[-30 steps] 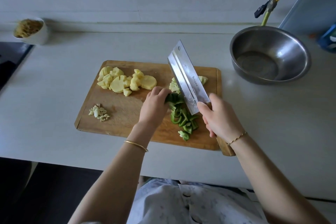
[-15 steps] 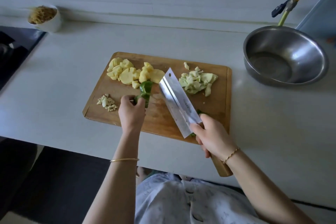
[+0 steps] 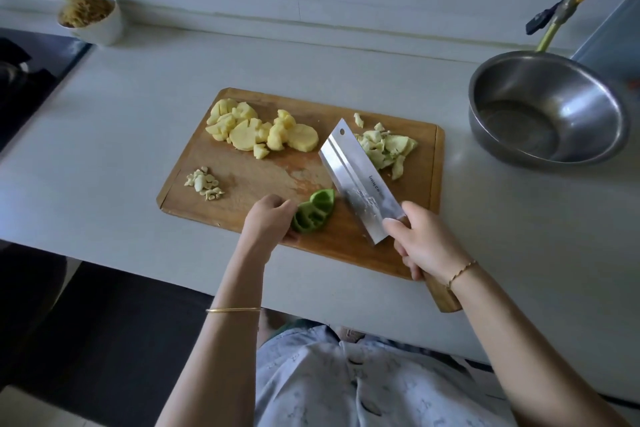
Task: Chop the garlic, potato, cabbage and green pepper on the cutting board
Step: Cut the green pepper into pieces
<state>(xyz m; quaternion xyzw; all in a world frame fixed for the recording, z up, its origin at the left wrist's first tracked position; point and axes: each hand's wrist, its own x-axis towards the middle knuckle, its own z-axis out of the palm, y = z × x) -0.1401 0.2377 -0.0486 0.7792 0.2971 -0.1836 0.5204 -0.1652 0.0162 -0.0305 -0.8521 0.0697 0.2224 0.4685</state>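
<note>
A wooden cutting board [image 3: 249, 180] lies on the pale counter. Chopped potato [image 3: 256, 130] is piled at its far left, chopped garlic [image 3: 204, 182] at its left edge, and chopped cabbage [image 3: 389, 147] at its far right. My left hand [image 3: 270, 218] holds a piece of green pepper [image 3: 313, 211] against the board near its front edge. My right hand [image 3: 424, 241] grips the wooden handle of a cleaver [image 3: 358, 180], whose blade slants just right of the pepper and partly hides the cabbage.
A steel bowl [image 3: 547, 107] stands right of the board. A white cup [image 3: 93, 19] of brown strands sits at the back left, beside a dark hob [image 3: 31, 69]. The counter's front edge runs just below the board.
My left hand carried the pepper piece left, then back to the board's front edge. The cleaver came down from its raised position and now slants beside the pepper. The cut green strips are no longer visible.
</note>
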